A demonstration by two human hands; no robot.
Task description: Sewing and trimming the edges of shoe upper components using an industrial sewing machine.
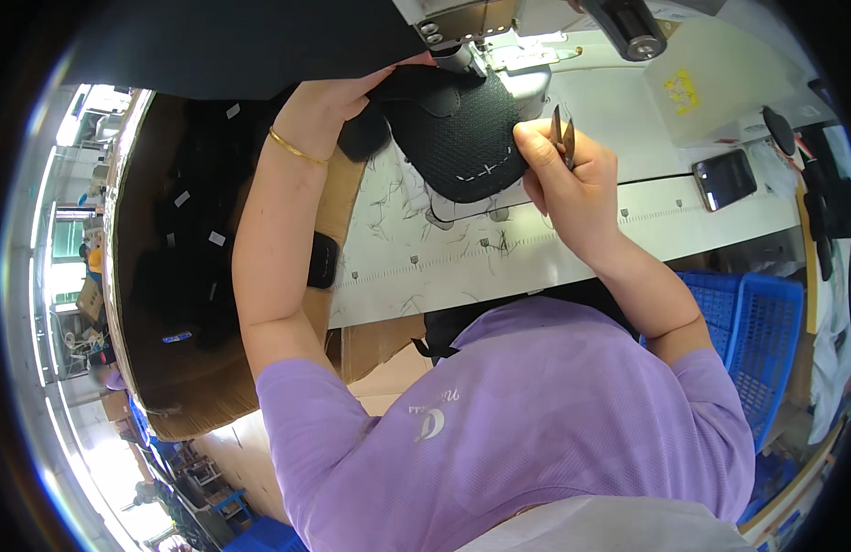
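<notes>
A rounded black mesh fabric piece lies under the presser foot of a sewing machine. White dashed marks with a small cross run along its near edge. My right hand is closed, its thumb and forefinger pinching the fabric's right edge. The same hand also holds small thread snips, their pointed blades sticking up beyond the fingers. At the fabric's far left edge, my left hand grips it between thumb and fingers. A dark shape at the top hides part of those fingers.
Loose thread ends litter the white machine table. A phone lies at its right, near a translucent plastic bin. On the left stands a cardboard box with dark pieces inside. Blue crates stand below the table's right side.
</notes>
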